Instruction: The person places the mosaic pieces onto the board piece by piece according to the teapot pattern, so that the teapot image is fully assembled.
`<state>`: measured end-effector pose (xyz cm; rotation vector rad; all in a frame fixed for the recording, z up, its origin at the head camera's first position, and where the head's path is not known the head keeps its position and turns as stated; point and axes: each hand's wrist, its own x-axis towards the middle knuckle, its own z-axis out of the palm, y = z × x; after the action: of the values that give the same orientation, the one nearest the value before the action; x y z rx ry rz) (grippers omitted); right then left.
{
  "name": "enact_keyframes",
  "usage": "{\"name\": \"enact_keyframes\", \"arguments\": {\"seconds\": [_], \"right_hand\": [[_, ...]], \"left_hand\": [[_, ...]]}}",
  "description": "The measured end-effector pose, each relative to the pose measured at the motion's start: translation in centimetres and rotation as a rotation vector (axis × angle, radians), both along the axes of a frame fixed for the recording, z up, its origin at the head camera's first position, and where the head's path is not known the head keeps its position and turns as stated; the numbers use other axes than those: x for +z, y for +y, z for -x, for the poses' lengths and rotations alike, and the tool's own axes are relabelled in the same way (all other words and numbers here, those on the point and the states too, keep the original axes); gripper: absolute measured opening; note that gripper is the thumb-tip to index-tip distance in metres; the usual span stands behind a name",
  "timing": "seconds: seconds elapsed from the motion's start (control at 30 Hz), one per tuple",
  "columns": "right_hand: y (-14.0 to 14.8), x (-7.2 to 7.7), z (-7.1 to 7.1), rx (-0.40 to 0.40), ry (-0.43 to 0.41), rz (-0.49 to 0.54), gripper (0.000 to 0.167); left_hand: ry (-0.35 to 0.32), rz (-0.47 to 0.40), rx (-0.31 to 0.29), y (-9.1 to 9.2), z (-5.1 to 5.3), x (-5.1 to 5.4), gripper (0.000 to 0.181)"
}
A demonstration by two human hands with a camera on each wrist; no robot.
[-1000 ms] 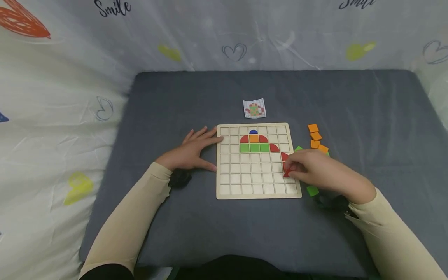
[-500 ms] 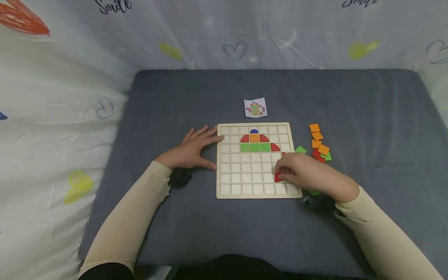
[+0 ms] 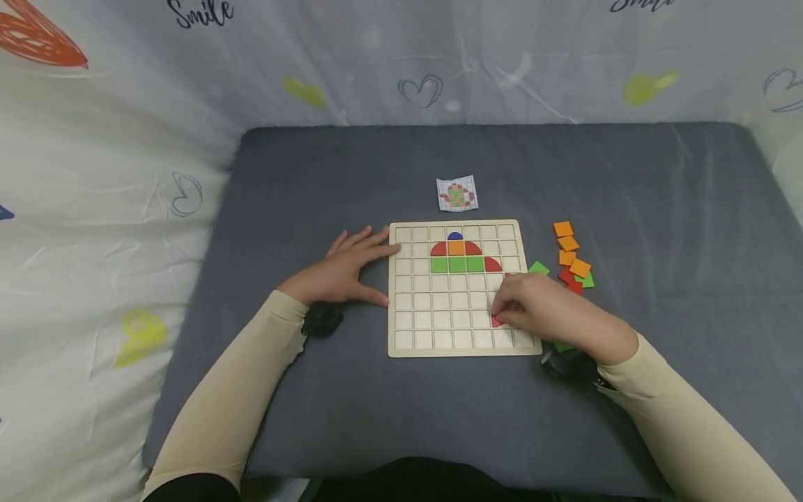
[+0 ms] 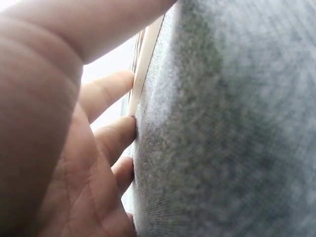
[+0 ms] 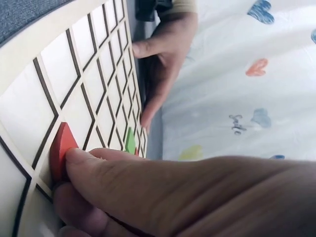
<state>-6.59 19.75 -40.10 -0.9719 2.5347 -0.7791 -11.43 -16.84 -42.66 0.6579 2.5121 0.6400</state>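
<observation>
A wooden grid board (image 3: pixel 464 353) lies on the table with several coloured tiles set in its upper cells: a blue half-round piece (image 3: pixel 454 236), an orange square (image 3: pixel 455 247), green squares (image 3: pixel 457 264) and red curved pieces (image 3: pixel 493 264). My left hand (image 3: pixel 341 276) lies spread along the board's left side, with fingertips at its edge. Over the lower right cells, my right hand (image 3: pixel 552 310) pinches a red tile (image 5: pixel 60 148) between thumb and fingers. In the right wrist view that tile sits at one grid cell, slightly tilted. The hand covers part of the board's right side.
Right of the board lie loose orange squares (image 3: pixel 567 243), green tiles (image 3: pixel 538 268) and red tiles (image 3: pixel 567 275). A small printed picture card (image 3: pixel 456 194) rests beyond the board's far edge. A white patterned curtain (image 3: pixel 389 63) hangs behind the grey table (image 3: pixel 339 418).
My right hand has moved left with the red tile, from the board's right column to the neighbouring cell, and lowered it there. The left hand has stayed in place.
</observation>
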Motion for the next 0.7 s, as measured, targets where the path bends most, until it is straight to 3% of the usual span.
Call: {"name": "enact_keyframes", "arguments": {"seconds": [0.37,0.7], "right_hand": [[-0.1,0.3,-0.1,-0.012,-0.021,-0.027,0.012],[2.0,2.7,1.3,-0.029,-0.081,-0.091,0.012]], "left_hand": [[0.005,-0.006,-0.002,-0.1,-0.1,-0.1,0.106],[0.014,-0.004,-0.006,-0.1,0.1,-0.4,0.105]]}}
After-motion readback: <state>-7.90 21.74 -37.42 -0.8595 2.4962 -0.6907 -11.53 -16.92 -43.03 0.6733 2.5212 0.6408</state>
